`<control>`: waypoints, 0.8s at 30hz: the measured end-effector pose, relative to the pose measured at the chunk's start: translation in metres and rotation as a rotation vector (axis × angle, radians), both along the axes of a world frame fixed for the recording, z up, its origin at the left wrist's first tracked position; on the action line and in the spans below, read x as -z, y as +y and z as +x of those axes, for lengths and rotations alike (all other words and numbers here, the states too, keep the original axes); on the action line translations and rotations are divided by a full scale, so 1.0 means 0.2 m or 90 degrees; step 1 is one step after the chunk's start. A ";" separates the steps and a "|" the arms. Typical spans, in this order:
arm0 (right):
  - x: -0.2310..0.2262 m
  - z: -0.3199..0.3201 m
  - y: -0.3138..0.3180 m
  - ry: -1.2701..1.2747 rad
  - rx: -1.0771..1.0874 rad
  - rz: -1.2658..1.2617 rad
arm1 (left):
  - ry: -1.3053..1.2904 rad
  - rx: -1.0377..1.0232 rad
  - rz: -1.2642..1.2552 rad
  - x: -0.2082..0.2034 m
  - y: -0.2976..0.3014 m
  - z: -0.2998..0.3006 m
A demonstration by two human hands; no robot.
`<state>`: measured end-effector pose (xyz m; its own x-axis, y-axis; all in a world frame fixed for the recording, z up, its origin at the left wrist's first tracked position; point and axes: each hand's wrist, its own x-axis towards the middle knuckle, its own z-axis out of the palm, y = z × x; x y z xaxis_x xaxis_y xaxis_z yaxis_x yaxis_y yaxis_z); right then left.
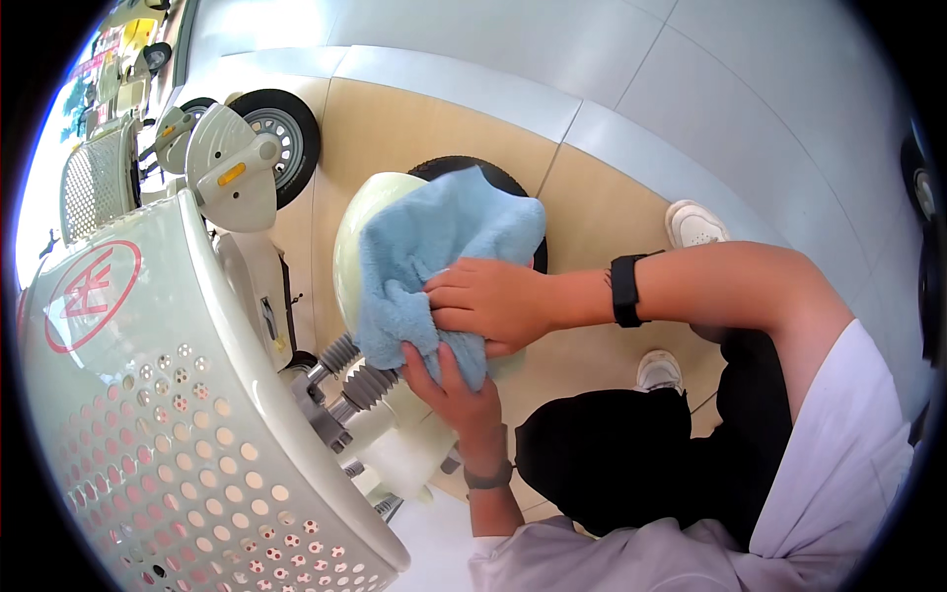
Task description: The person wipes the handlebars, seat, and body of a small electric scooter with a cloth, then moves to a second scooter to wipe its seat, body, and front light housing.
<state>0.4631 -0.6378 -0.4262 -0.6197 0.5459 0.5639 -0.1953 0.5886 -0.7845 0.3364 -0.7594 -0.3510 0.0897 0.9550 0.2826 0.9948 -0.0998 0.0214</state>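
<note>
A light blue cloth [439, 232] is draped over a pale cream wheel fender [357, 237], covering much of it. Behind the cloth shows part of a black tyre [473, 168]. My right hand [498, 301] presses on the cloth from the right, its fingers bunching the fabric. Lower down, my left hand [454, 395] has its fingers on the cloth's lower edge, close to the ribbed grey rubber boots [365, 387] of the suspension. Folds of cloth hide some fingertips.
At the left stands a large pale panel with round holes [212, 434] and a red oval emblem. Beyond it are another wheel [281, 143] and a pale part with an orange reflector [232, 176]. White shoes [695, 225] stand on the wood-toned floor, right of the fender.
</note>
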 end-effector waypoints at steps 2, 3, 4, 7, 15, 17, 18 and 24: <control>0.02 0.04 -0.09 0.006 0.080 0.077 | 0.002 0.052 0.024 0.07 -0.11 -0.05; 0.03 0.05 -0.12 0.008 0.078 0.077 | 0.003 0.049 0.023 0.11 -0.17 -0.08; 0.04 0.06 -0.15 -0.002 0.107 0.144 | -0.031 0.047 0.023 0.15 -0.23 -0.11; 0.07 0.07 -0.21 -0.020 0.124 0.246 | -0.126 -0.025 -0.041 0.28 -0.47 -0.25; 0.04 0.02 -0.07 -0.010 0.091 0.325 | -0.081 0.003 0.019 0.18 -0.28 -0.04; -0.02 -0.03 0.00 -0.007 0.007 0.161 | -0.034 -0.085 0.058 0.09 -0.15 0.02; -0.04 -0.05 0.03 -0.010 0.007 0.159 | -0.037 -0.085 0.056 0.06 -0.09 0.04; -0.10 -0.15 0.18 0.038 -0.080 0.062 | -0.065 -0.098 0.072 -0.11 0.13 0.13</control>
<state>0.4332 -0.6015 -0.4058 -0.6435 0.4071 0.6482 -0.3173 0.6288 -0.7099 0.3619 -0.7329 -0.3287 -0.0893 0.9170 0.3888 0.9917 0.0457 0.1200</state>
